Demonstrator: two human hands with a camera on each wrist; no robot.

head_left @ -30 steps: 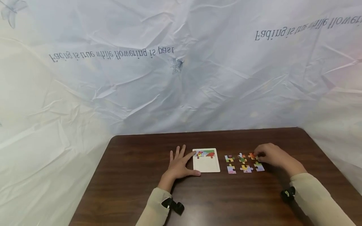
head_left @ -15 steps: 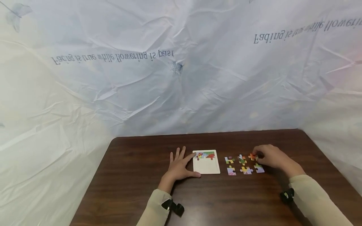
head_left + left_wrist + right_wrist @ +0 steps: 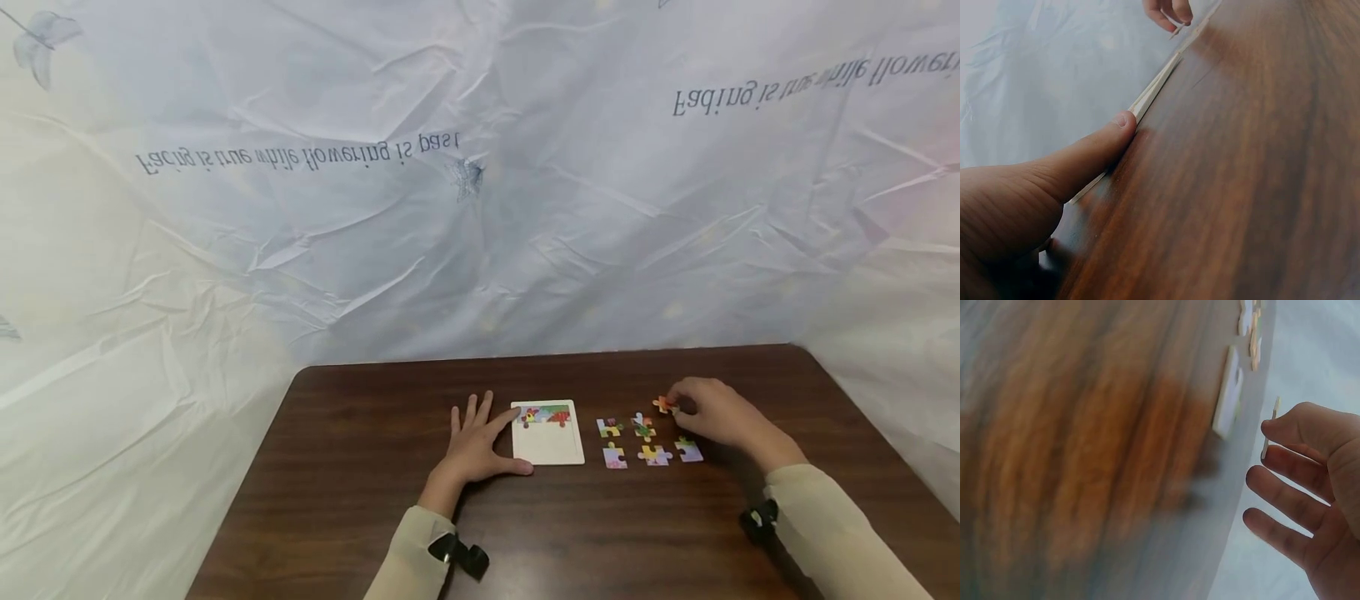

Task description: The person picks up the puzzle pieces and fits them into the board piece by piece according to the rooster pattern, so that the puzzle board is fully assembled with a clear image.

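Both arms wear long cream-beige sleeves ending at the wrist. A small black strap-mounted device sits on each cuff, one behind the left hand (image 3: pixel 474 446), one behind the right hand (image 3: pixel 712 415). Both hands are bare, without rings.

Soft, even light, faint shadows — head view sharp but edge-warped, right wrist view badly motion-blurred

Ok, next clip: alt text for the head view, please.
A right hand pinches an orange puzzle piece above five loose pieces on a dark wooden table. The left hand rests flat against a white puzzle tray.
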